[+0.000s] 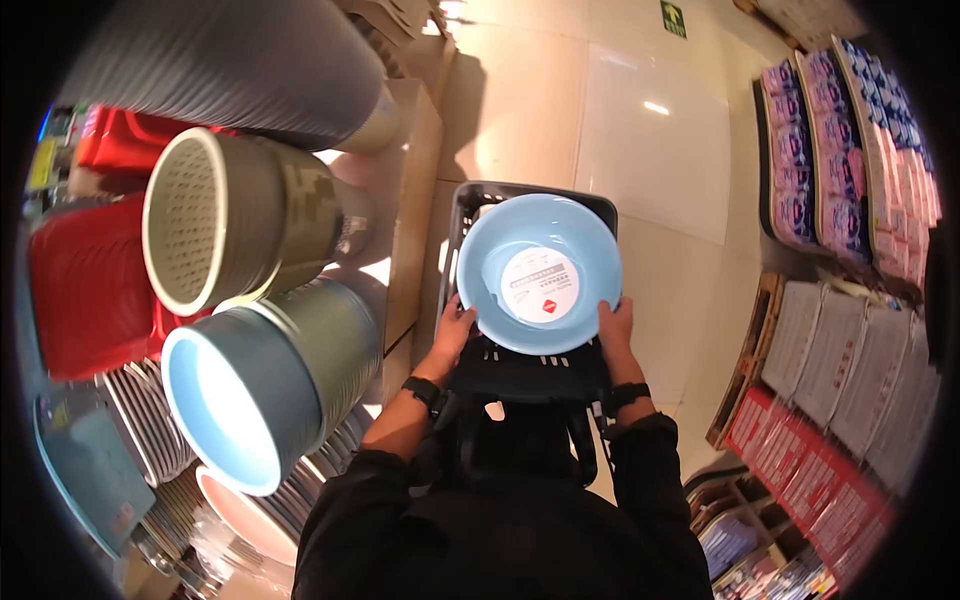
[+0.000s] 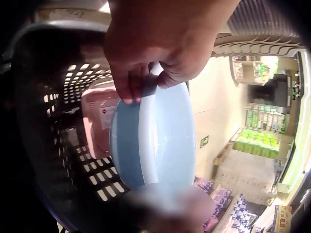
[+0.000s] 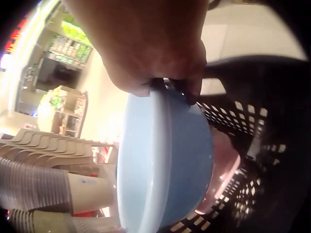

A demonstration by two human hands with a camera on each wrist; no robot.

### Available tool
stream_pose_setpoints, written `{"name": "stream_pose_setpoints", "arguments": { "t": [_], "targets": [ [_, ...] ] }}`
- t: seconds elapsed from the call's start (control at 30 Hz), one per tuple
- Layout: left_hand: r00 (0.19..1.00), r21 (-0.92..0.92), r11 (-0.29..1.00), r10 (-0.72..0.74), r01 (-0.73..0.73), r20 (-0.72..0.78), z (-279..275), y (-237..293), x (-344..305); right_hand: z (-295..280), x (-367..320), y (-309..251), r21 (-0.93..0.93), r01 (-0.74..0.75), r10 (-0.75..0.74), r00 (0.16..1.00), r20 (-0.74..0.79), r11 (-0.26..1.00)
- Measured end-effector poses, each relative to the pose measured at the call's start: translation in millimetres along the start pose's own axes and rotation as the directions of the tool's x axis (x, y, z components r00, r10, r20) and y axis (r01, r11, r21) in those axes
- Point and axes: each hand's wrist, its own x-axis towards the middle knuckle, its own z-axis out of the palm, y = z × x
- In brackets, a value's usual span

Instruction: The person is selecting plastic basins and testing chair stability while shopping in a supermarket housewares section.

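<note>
A light blue plastic basin [image 1: 538,270] with a round white label inside is held tilted over a dark shopping basket [image 1: 470,205]. My left hand [image 1: 452,330] grips its lower left rim and my right hand [image 1: 616,328] grips its lower right rim. In the left wrist view the left hand's fingers [image 2: 133,80] curl over the basin [image 2: 150,143] rim. In the right wrist view the fingers [image 3: 187,85] pinch the rim of the basin [image 3: 165,165]. A pink basin [image 2: 97,119] lies inside the basket [image 2: 63,160].
Shelves on the left hold stacked bins: a grey-green one [image 1: 235,215], a blue-lined one [image 1: 255,385], red tubs [image 1: 85,280] and stacked plates [image 1: 160,440]. Packaged goods [image 1: 850,150] fill the shelves on the right. Pale tiled floor [image 1: 640,130] runs ahead.
</note>
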Motion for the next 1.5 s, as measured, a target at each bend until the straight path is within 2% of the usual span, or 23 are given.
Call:
{"name": "stream_pose_setpoints", "arguments": {
  "t": [0.13,0.2,0.23,0.3,0.33,0.4,0.43,0.47,0.5,0.53,0.57,0.6,0.63,0.67,0.7,0.8,0.93,1.03,1.1,1.23,1.27,1.37,1.5],
  "targets": [
    [0.991,-0.114,0.985,0.131,-0.129,0.007,4.7,74.1,-72.2,-66.4,-3.5,-63.8,0.203,0.278,-0.292,0.955,0.041,0.939],
    [0.847,-0.083,0.844,0.532,-0.53,0.001,4.6,115.2,-114.6,-95.3,-27.0,-120.6,0.37,0.367,-0.405,0.914,0.028,0.853],
    [0.827,-0.083,0.823,0.562,-0.563,-0.037,3.3,137.4,-137.1,-106.0,-38.5,-149.5,0.388,0.395,-0.446,0.894,0.047,0.833],
    [0.611,-0.001,0.615,0.785,-0.789,-0.103,-0.5,177.5,-186.8,-124.1,-65.0,-198.3,0.52,0.456,-0.563,0.824,0.06,0.723],
    [0.583,0.012,0.59,0.801,-0.808,-0.137,-2.9,190.8,-212.3,-127.7,-79.5,-221.1,0.538,0.471,-0.596,0.799,0.076,0.699],
    [0.421,-0.03,0.428,0.87,-0.903,-0.258,-10.8,207.6,-258.9,-123.2,-112.8,-268.6,0.607,0.587,-0.741,0.672,0.003,0.536],
    [0.307,0.091,0.349,0.9,-0.933,-0.31,-19.2,212.8,-280.5,-119.2,-131.8,-293.3,0.62,0.596,-0.764,0.645,0.009,0.51],
    [0.271,-0.027,0.282,0.886,-0.959,-0.376,-23.6,217.1,-304.6,-114.9,-153.1,-316.4,0.748,0.519,-0.81,0.584,0.043,0.414],
    [0.202,0.056,0.248,0.884,-0.967,-0.421,-32.7,216.6,-323.2,-109.2,-171.4,-337.3,0.853,0.414,-0.854,0.515,0.068,0.318],
    [0.128,0.141,0.215,0.879,-0.966,-0.46,-46.1,213.9,-341.3,-102.0,-190.0,-356.7,0.862,0.411,-0.872,0.485,0.07,0.298],
    [0.061,0.195,0.173,0.877,-0.965,-0.477,-65.9,207.7,-353.6,-89.0,-211.4,-373.9,0.892,0.374,-0.912,0.399,0.091,0.253],
    [0.005,0.28,0.173,0.857,-0.944,-0.515,-76.9,202.3,-373.0,-77.1,-231.6,-390.3,0.922,0.329,-0.946,0.31,0.099,0.205],
    [-0.021,0.273,0.157,0.834,-0.949,-0.552,-95.0,195.3,-385.2,-62.3,-249.2,-403.2,0.927,0.322,-0.953,0.286,0.101,0.195],
    [-0.046,0.263,0.139,0.805,-0.955,-0.591,-112.8,186.5,-395.7,-44.3,-264.1,-413.5,0.951,0.246,-0.97,0.198,0.138,0.186],
    [-0.06,0.253,0.13,0.776,-0.959,-0.628,-128.0,182.1,-410.6,-28.1,-282.9,-424.0,0.967,0.17,-0.979,0.108,0.171,0.188],
    [-0.122,0.355,0.201,0.696,-0.913,-0.708,-176.4,156.1,-433.2,7.6,-343.0,-446.7,0.964,0.042,-0.965,0.002,0.264,0.264],
    [-0.144,0.346,0.223,0.615,-0.911,-0.775,-214.5,131.1,-441.1,58.4,-386.2,-451.8,0.933,0.055,-0.932,-0.053,0.358,0.355],
    [-0.112,0.317,0.325,0.52,-0.891,-0.847,-237.3,107.1,-426.9,104.0,-393.6,-445.4,0.89,0.054,-0.886,-0.09,0.456,0.453],
    [-0.107,0.321,0.383,0.486,-0.866,-0.867,-252.1,87.1,-410.6,132.3,-392.0,-438.3,0.839,0.13,-0.837,-0.088,0.541,0.529],
    [-0.068,0.294,0.491,0.426,-0.82,-0.902,-262.2,55.1,-382.6,200.4,-361.2,-420.1,0.788,0.242,-0.791,-0.106,0.602,0.566],
    [-0.056,0.287,0.537,0.405,-0.793,-0.912,-265.0,47.6,-374.9,202.3,-363.2,-418.2,0.785,0.245,-0.787,-0.114,0.607,0.57],
    [-0.051,0.294,0.611,0.382,-0.735,-0.923,-269.0,26.6,-352.2,216.3,-358.5,-402.4,0.687,0.465,-0.754,-0.062,0.654,0.558],
    [-0.004,0.241,0.663,0.337,-0.709,-0.941,-256.2,26.3,-355.6,220.9,-356.2,-387.6,0.642,0.503,-0.719,-0.057,0.692,0.578]
  ]
}}
